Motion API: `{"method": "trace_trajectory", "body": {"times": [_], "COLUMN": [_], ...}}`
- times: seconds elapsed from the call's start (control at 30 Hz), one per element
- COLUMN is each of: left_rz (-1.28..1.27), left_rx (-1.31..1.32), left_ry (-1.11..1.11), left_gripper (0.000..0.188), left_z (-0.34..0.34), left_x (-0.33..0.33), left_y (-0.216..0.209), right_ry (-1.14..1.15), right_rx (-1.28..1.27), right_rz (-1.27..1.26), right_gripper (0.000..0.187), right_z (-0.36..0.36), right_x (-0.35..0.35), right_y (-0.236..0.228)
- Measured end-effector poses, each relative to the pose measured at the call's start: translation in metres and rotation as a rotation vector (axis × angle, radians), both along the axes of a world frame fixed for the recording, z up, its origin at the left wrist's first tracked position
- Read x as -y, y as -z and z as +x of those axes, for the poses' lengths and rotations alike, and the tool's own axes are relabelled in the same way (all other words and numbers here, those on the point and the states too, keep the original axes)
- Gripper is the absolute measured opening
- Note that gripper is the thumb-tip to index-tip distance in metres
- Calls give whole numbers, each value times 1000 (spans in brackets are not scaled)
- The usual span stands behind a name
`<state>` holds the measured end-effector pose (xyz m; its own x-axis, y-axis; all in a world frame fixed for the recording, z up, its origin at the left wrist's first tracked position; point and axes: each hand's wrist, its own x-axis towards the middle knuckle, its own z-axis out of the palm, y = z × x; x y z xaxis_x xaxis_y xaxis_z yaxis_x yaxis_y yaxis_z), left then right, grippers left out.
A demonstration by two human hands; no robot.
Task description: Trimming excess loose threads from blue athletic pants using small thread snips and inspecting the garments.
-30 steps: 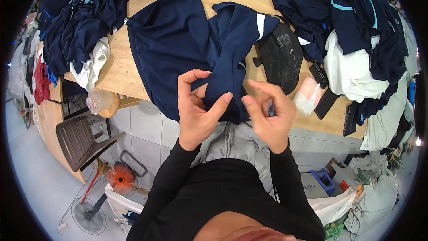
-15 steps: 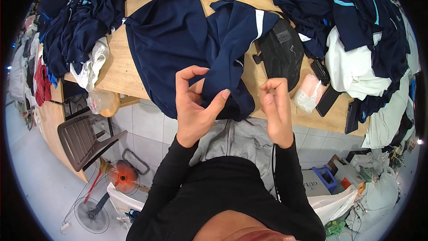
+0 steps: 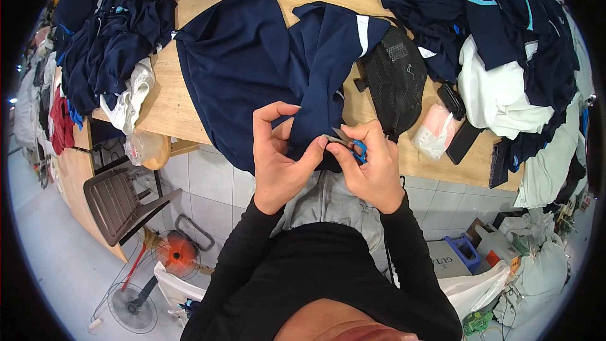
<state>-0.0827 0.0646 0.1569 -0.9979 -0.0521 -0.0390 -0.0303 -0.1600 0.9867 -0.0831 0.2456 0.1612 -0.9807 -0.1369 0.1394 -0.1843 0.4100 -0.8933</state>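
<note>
A navy blue garment (image 3: pixel 237 57) with a white stripe lies over the table's near edge, its folded front part hanging between my hands. My left hand (image 3: pixel 281 158) has that fabric between its curved fingers and thumb. The index finger is raised on top, and the other fingertips are partly hidden by the cloth. In my right hand (image 3: pixel 374 167) is a small pair of thread snips (image 3: pixel 359 151) with blue handles. Their metal blades point left and reach the tip of my left thumb at the cloth. Any thread there is too small to make out.
A black mesh pouch (image 3: pixel 396 82) lies right of the garment. Beyond it are a pink-and-white tissue pack (image 3: pixel 435 131), a black phone (image 3: pixel 465 142) and a small black case (image 3: pixel 451 101). Navy clothing piles (image 3: pixel 117 38) flank the wooden table (image 3: pixel 161 104). A brown chair (image 3: pixel 117 199) stands lower left.
My right hand has come left and down to meet the left thumb, and the snips now show in its fingers. The left hand has shifted slightly, still at the cloth.
</note>
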Motion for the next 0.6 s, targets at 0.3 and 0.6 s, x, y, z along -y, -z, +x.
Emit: {"method": "trace_trajectory", "body": {"times": [0.3,0.6], "left_rz": [-2,-272], "left_rx": [-17,94], "left_ry": [-12,-593], "left_gripper": [61,38], "left_z": [2,-13], "left_x": [2,66], "left_y": [5,65], "right_ry": [7,268], "right_rx": [27,284], "right_rz": [-19,-385], "right_gripper": [24,28], "right_z": [5,16], "right_x": [1,-50], "right_y": [7,33]}}
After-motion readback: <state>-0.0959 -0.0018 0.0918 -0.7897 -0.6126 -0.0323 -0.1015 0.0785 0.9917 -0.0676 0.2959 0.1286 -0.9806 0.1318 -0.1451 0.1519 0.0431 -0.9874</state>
